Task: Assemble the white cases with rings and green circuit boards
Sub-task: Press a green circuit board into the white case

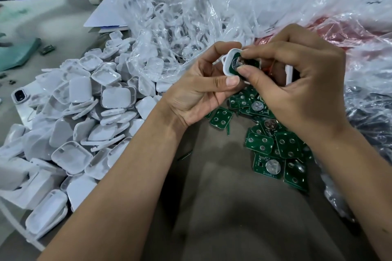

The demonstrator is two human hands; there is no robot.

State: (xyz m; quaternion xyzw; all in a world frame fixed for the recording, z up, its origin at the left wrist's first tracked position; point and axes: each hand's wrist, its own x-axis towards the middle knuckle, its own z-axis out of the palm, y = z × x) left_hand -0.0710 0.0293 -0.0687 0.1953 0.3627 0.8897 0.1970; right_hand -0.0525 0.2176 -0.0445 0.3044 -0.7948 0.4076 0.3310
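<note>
At frame centre, the left hand (197,89) grips a white case (228,63) while the right hand (297,82) pinches a green circuit board (237,65), seemingly seated inside.

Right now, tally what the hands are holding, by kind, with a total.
White case: 1, held by the left hand
Green circuit board: 1, pinched by the right hand at the case's opening
Total: 2
The loose heaps on the table are too piled up to count.
</note>
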